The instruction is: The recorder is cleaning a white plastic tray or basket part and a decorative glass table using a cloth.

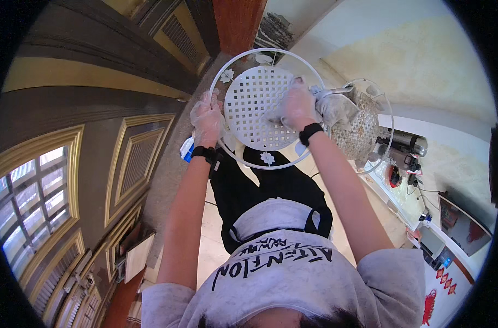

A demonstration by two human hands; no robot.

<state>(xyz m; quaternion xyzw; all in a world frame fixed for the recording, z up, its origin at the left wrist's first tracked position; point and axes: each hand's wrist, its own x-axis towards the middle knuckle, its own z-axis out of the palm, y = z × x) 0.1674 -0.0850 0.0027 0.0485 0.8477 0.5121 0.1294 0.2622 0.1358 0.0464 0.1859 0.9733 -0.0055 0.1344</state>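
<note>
A round white metal rack with a square-holed shelf (253, 106), an outer hoop and small flower ornaments stands before me. My left hand (208, 119), in a clear plastic glove, has its fingers around the hoop at the left. Over the right part of the shelf, my right hand (298, 104), also gloved, holds a grey cloth against the perforated surface. Another grey cloth (337, 107) hangs at the rack's right side. Beside it is a second round tier (355, 131), whose shelf looks dirtier and brownish.
A dark door with gold trim (138, 160) stands at the left. A blue and white packet (187, 149) lies behind my left wrist. To the right, a white counter (390, 184) bears a steel flask (412, 143) and other items. Thin dark cables run over the floor.
</note>
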